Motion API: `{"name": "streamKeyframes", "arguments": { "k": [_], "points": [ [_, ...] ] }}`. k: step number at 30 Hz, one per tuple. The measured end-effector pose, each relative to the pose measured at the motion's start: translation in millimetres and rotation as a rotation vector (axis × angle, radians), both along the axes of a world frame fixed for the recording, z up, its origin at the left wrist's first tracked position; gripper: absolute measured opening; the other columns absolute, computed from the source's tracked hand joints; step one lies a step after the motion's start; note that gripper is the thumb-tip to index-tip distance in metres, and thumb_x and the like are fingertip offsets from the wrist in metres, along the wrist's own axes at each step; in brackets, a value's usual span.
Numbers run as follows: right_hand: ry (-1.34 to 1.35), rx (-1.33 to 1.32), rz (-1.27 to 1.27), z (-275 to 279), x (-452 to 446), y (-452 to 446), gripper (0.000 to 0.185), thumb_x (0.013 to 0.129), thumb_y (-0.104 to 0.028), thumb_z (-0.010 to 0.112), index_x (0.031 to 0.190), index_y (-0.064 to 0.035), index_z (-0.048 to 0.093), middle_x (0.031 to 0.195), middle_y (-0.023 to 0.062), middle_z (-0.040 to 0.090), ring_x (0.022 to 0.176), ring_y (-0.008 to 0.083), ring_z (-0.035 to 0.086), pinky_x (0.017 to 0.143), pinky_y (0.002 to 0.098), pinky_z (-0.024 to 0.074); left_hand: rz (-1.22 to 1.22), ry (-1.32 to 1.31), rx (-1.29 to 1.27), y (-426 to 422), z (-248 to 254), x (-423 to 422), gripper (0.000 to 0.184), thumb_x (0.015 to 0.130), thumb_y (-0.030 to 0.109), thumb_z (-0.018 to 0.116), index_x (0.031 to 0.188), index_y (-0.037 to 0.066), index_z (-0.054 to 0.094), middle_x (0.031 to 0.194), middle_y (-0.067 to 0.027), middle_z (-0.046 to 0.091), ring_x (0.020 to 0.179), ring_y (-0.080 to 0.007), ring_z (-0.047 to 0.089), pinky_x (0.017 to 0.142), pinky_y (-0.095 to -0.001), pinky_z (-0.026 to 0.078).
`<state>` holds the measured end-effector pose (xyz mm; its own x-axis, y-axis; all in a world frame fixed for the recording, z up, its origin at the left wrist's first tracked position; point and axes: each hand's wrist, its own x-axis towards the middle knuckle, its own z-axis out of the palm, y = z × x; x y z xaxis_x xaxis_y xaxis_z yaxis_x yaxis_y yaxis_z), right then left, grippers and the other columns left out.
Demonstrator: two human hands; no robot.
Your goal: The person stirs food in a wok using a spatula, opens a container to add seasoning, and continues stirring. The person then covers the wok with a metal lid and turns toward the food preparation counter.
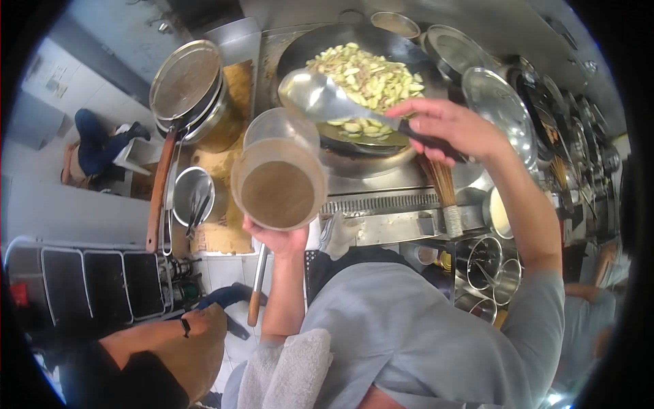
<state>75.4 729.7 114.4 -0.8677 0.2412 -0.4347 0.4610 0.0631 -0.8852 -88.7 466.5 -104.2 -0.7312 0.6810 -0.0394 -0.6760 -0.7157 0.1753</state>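
My left hand (281, 235) is wrapped round the underside of a translucent plastic tub (240, 184) with brownish contents. Another clear container (281, 127) shows just behind that tub. In my right hand (446, 133) is the dark handle of a large metal ladle (319, 95). The ladle's bowl hangs over the left edge of a black wok (294, 56), above and behind the tub. Sliced green pieces mixed with brown bits (371, 73) fill the middle of the wok.
A strainer (186, 78) rests on pots at the left, near a metal cup with utensils (193, 196). A bamboo brush (444, 194) stands below my right hand. Lids and pans line the right. Other people are at lower left, far left and far right.
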Motion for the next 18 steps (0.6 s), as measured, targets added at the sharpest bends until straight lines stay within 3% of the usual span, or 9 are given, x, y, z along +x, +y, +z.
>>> {"name": "streamKeyframes", "arguments": {
  "k": [4,7,9,10,11,14,18],
  "points": [
    [0.07,0.386,-0.073,-24.8,-5.2,46.6,0.038,0.102,-0.022,0.05,0.138,-0.0098,0.052,0.075,-0.0008,0.052,0.055,0.0046,0.048,0.043,0.0207,0.0397,0.036,-0.04,-0.141,-3.9,-7.0,1.2,0.092,0.066,0.062,0.078,0.144,0.024,0.048,0.148,-0.0049,0.046,0.139,-0.0303,0.041,0.114,-0.0582,0.036],
    [0.02,0.654,-0.161,-75.4,-16.5,89.1,0.037,0.1,-0.022,0.051,0.136,-0.011,0.054,0.078,0.0091,0.064,0.062,0.019,0.063,0.053,0.0333,0.0515,0.045,-0.025,-0.167,-4.8,-13.0,1.0,0.093,0.066,0.065,0.077,0.144,0.024,0.048,0.149,-0.0052,0.045,0.139,-0.0309,0.04,0.114,-0.0588,0.035],
    [0.114,0.996,-0.176,-125.4,-23.0,119.8,0.037,0.099,-0.02,0.051,0.135,-0.0118,0.055,0.087,0.0186,0.068,0.076,0.0321,0.067,0.067,0.0421,0.0541,0.044,-0.02,-0.158,-6.4,-15.5,0.5,0.093,0.066,0.065,0.078,0.144,0.024,0.048,0.149,-0.0052,0.045,0.139,-0.0309,0.04,0.114,-0.0587,0.035],
    [0.164,1.167,-0.181,-122.7,-28.3,118.2,0.037,0.098,-0.02,0.051,0.134,-0.0122,0.055,0.091,0.0233,0.07,0.083,0.0387,0.069,0.075,0.0465,0.0555,0.042,-0.011,-0.14,-7.0,-16.8,0.3,0.093,0.066,0.064,0.078,0.144,0.024,0.048,0.149,-0.0052,0.045,0.139,-0.0309,0.04,0.113,-0.0586,0.035],
    [0.002,1.036,-0.263,-120.0,-28.4,115.7,0.036,0.097,-0.017,0.051,0.133,-0.0112,0.055,0.104,0.03,0.066,0.099,0.0467,0.064,0.091,0.0517,0.0497,0.041,-0.003,-0.126,-7.2,-17.5,0.2,0.093,0.066,0.064,0.079,0.144,0.024,0.048,0.149,-0.0052,0.045,0.139,-0.0309,0.04,0.113,-0.0586,0.035],
    [0.072,1.09,-0.38,-129.6,-24.8,117.4,0.031,0.096,-0.014,0.054,0.127,-0.0097,0.058,0.094,0.0276,0.067,0.089,0.0443,0.065,0.08,0.0481,0.0506,0.07,-0.049,-0.203,-7.2,-0.8,2.9,0.094,0.064,0.063,0.081,0.143,0.023,0.048,0.149,-0.0048,0.045,0.139,-0.0309,0.04,0.113,-0.0585,0.036],
    [0.043,1.141,-0.396,-118.4,-6.7,115.1,0.032,0.097,-0.015,0.053,0.128,-0.0095,0.057,0.093,0.0267,0.068,0.091,0.0431,0.066,0.082,0.0511,0.0513,0.051,-0.009,-0.135,-14.8,-20.6,-1.8,0.094,0.066,0.064,0.079,0.144,0.024,0.046,0.15,-0.0046,0.044,0.14,-0.0314,0.039,0.112,-0.0599,0.035]
  ]
}}
